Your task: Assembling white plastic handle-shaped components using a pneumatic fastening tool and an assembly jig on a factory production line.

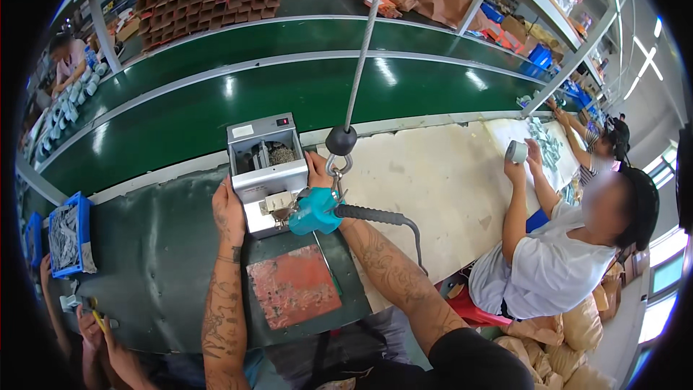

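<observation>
A grey metal screw feeder point(261, 188) stands in front of me, with loose small screws in its open top tray and a small red-lit switch at its back corner. My left hand point(229, 209) is closed against its left side. On the opposite side, my right hand point(317, 171) grips the right wall, partly hidden behind a teal electric screwdriver point(316, 211). That screwdriver hangs from a metal hook and cable point(359, 65), its black cord bending to the right. Nearest me lies a worn reddish square pad point(292, 285), with a thin green-ended rod point(335, 280) beside it.
A green conveyor belt point(289, 90) runs behind the bench. Blue crates point(70, 235) of grey parts stand at left, near another person's hands with a yellow-handled tool point(98, 318). To the right, a person in white point(548, 267) holds a grey cylindrical part point(516, 152). Stacked cardboard point(209, 3) sits beyond.
</observation>
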Demonstrator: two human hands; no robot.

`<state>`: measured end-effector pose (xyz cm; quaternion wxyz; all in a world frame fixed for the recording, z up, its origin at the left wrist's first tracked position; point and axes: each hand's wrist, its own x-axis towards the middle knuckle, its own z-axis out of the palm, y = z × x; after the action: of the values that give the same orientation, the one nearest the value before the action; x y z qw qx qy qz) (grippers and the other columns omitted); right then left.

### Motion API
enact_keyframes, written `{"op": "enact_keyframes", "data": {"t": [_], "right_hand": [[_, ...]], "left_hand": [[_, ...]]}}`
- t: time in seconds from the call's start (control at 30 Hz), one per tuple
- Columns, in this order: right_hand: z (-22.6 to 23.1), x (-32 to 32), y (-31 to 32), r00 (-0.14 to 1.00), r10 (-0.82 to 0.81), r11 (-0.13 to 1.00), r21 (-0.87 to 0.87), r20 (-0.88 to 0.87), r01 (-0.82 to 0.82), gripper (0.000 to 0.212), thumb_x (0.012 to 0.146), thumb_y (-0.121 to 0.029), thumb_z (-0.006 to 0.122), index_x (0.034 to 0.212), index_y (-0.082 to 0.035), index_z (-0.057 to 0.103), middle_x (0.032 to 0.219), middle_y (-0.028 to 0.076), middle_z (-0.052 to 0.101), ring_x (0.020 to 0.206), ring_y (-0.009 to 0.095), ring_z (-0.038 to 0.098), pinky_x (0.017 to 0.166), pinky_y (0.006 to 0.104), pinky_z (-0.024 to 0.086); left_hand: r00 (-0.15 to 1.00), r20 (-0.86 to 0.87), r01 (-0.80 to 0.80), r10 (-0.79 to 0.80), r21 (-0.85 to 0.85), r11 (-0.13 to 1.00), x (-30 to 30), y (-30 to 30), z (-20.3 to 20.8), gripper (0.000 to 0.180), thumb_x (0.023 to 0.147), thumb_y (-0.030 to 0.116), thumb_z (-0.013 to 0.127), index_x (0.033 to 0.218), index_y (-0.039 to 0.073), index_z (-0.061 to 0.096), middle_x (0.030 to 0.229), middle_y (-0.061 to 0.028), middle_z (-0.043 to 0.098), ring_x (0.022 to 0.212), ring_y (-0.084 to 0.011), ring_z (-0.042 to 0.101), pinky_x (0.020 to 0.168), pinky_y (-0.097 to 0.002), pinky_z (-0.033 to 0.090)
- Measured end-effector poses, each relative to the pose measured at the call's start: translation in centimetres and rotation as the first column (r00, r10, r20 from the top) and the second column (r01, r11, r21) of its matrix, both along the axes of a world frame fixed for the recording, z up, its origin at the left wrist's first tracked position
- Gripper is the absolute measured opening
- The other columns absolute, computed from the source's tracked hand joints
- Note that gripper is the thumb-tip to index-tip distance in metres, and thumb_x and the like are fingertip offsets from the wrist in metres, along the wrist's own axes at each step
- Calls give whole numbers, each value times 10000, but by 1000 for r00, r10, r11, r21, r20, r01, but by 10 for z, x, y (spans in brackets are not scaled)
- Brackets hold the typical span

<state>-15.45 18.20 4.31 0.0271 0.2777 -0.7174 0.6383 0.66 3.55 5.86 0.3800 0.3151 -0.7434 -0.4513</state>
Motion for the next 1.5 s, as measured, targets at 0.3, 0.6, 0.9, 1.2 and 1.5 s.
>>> {"op": "enact_keyframes", "data": {"t": [0.3,0.6,0.9,1.2,1.5], "right_hand": [[20,4,12,995,58,991,112,78,-67,397,1042,-351,482,972,-7,666,871,267,662,836,435,658,738,487,508],[40,6,23,995,38,993,107,92,-48,401,1039,-298,513,810,28,558,743,293,571,704,489,555,633,511,441],[41,7,18,995,59,992,111,85,-68,410,1043,-309,499,823,31,560,772,299,580,740,509,552,662,520,447],[41,6,21,993,55,990,122,104,-68,409,1046,-292,505,814,41,552,756,303,569,715,506,540,641,503,446],[40,5,20,995,56,992,111,88,-66,413,1047,-291,503,811,45,553,758,303,575,727,508,551,642,506,446]], "left_hand": [[996,-69,76,-60,253,964,-6,-41,-70,318,1059,181,486,1250,-24,636,1057,-104,696,942,-172,634,864,-325,512],[977,-154,174,-144,205,963,-8,-20,-39,333,1051,188,482,1208,-60,638,1071,-107,691,962,-177,638,862,-303,495],[990,-116,106,-84,196,975,-1,-25,-39,369,1040,188,491,1293,-58,596,1198,-131,646,1060,-201,621,947,-324,474],[996,-57,76,-65,242,967,-1,-21,-38,388,1038,207,493,1311,-47,599,1212,-134,641,1081,-206,614,972,-332,458],[989,-110,128,-101,283,950,-1,-23,-39,389,1044,212,495,1313,-55,588,1195,-125,641,1067,-180,612,950,-318,469]]}}
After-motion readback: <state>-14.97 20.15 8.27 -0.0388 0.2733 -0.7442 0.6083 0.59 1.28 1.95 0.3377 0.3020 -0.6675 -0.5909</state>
